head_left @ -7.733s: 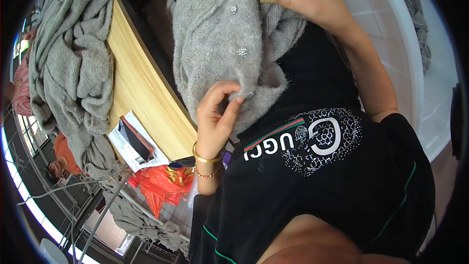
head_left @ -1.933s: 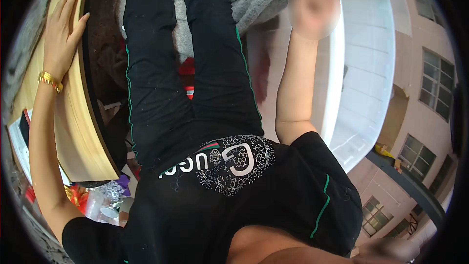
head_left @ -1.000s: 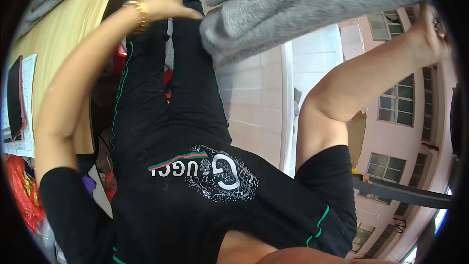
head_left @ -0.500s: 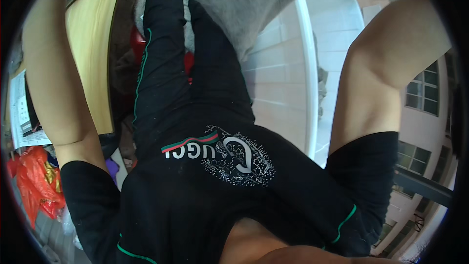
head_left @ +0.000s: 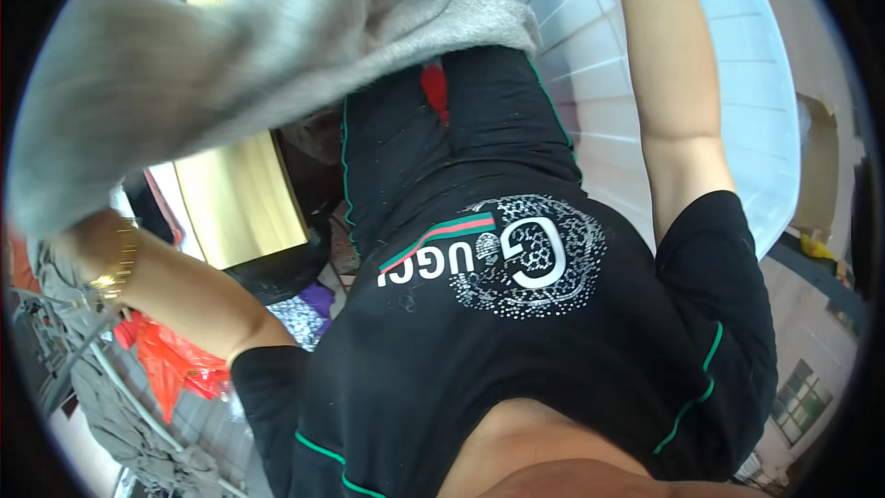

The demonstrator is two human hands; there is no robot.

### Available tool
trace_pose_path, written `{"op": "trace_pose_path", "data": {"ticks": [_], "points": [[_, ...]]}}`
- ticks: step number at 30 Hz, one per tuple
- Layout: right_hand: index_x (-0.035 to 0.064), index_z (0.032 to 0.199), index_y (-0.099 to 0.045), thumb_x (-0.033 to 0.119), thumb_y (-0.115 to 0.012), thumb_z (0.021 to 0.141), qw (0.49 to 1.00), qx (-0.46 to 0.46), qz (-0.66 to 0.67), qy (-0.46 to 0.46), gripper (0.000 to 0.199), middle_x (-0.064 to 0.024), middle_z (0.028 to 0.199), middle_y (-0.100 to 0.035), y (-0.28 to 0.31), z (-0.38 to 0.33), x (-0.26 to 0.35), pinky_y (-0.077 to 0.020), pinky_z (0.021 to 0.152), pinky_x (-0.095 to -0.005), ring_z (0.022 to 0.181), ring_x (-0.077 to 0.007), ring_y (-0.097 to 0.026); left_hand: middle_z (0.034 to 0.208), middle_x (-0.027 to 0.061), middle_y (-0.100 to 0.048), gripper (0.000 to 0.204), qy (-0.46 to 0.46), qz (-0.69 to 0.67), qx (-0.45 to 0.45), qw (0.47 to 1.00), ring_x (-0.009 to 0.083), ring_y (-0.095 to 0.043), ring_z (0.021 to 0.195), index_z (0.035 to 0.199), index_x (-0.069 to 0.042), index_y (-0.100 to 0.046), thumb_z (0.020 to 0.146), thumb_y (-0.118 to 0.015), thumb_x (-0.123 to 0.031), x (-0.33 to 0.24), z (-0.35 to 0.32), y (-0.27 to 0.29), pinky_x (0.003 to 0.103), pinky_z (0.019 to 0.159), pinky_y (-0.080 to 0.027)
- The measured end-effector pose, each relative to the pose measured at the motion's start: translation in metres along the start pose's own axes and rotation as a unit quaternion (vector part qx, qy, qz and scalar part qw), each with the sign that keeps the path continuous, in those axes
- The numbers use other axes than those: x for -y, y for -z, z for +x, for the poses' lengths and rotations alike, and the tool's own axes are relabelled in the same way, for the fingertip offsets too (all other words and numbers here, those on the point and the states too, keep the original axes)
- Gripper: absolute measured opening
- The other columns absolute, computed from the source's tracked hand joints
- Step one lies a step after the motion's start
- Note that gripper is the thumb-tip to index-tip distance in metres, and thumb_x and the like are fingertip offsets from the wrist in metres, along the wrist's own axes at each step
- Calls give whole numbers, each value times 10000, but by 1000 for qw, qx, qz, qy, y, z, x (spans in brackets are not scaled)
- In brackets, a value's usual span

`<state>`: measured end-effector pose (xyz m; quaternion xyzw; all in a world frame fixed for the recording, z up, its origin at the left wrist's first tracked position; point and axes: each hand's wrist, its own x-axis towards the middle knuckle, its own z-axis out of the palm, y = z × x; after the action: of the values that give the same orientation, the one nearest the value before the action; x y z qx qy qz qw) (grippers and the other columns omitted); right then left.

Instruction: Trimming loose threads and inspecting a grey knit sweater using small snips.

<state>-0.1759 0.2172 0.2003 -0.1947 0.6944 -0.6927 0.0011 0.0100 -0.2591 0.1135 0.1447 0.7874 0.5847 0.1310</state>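
Observation:
A large piece of grey cloth (head_left: pixel 304 65) stretches across the upper left, over my thighs and a pale wooden board, blurred by motion at its left end. There my left hand (head_left: pixel 81 240) meets it, a gold bracelet on the wrist. The cloth hangs drawn out from that hand, which appears closed on it, though the fingers are covered and smeared. My right arm reaches up past the top edge beside a translucent white tub (head_left: pixel 765 101); the right hand lies outside the picture.
The pale wooden board (head_left: pixel 244 207) stands left of my legs. Beyond it lie a red plastic bag (head_left: pixel 175 360), a purple item (head_left: pixel 318 302) and more grey cloth (head_left: pixel 138 424) around a metal rail. Something red shows between my legs. A building with windows is at the lower right.
My left arm has bent and come back toward me, and the grey cloth has swept left and nearer with it. My right arm has straightened upward over the tub. The view has shifted.

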Motion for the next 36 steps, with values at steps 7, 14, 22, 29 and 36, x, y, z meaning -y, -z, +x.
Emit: {"op": "trace_pose_path", "data": {"ticks": [7,14,22,29,36], "points": [[12,1256,-686,381,-637,999,967,-58,-149,-196,452,-62,797,-696,41,-101,-218,-418,503,-243,582,-72,-575,1144,248,-672,433,-43,244,245,937,429,-662,1044,1249,-9,-601,817,-575,22,-22,24,-206,474,904,-533],[-38,1142,-727,447,-800,834,953,-48,-273,-124,579,-167,923,-756,11,-109,-246,-549,787,-396,830,-252,-704,925,138,-712,380,50,152,211,964,281,-679,817,1290,-56,-610,977,-658,-267,-12,80,-173,387,775,-545],[39,1025,-729,259,-712,926,991,-24,-47,-125,241,-41,818,-690,5,-137,-159,-440,547,-216,695,-67,-604,988,225,-718,713,102,370,-28,923,374,-703,910,1388,46,-540,913,-693,-463,44,135,-184,418,842,-534],[-2,951,-646,109,-789,893,890,324,280,-156,189,35,859,-625,-77,-205,-83,-463,695,-243,822,-30,-556,815,-6,-683,219,132,48,-67,988,74,-576,644,1138,4,-703,979,-676,-145,44,163,-161,243,606,-483],[-30,871,-666,289,-754,937,839,471,235,-139,337,-36,724,-649,-122,-217,-102,-449,606,-319,674,-87,-570,1020,0,-698,163,6,-116,-124,986,82,-645,861,1136,-30,-684,991,-647,-94,-28,207,-165,227,762,-519]]}}
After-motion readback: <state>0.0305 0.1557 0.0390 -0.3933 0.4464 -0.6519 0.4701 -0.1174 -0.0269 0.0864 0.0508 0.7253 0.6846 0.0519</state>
